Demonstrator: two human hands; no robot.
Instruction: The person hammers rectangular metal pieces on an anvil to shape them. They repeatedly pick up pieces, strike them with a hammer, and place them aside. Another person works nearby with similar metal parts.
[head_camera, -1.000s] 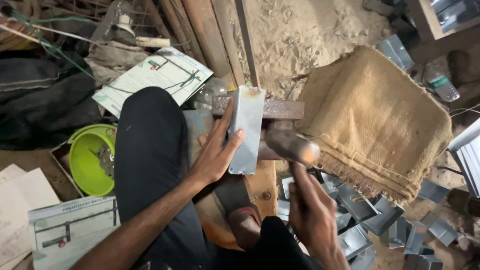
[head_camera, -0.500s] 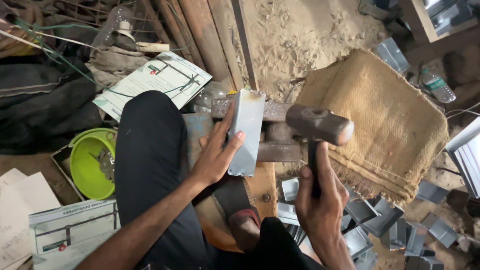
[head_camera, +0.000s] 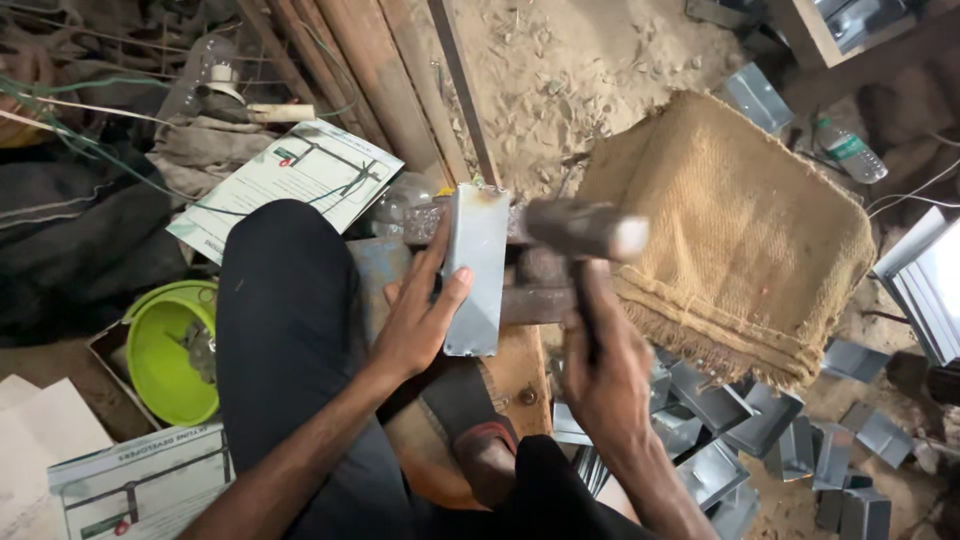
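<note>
My left hand pins a bent grey sheet-metal piece flat against a rusty iron bar that lies across a wooden block. My right hand grips the handle of a hammer; its blurred steel head hovers just right of the metal piece, above the bar. My knee in black trousers sits left of the hand, and a bare foot rests below the block.
A folded burlap sack lies to the right. Several bent metal pieces are heaped at lower right. A green bowl sits left, printed paper sheets behind it, wooden planks and sandy ground beyond.
The hammer rose from low by the bar to a raised position at right, and now its head has swung left and down toward the metal piece. My left hand kept holding the piece.
</note>
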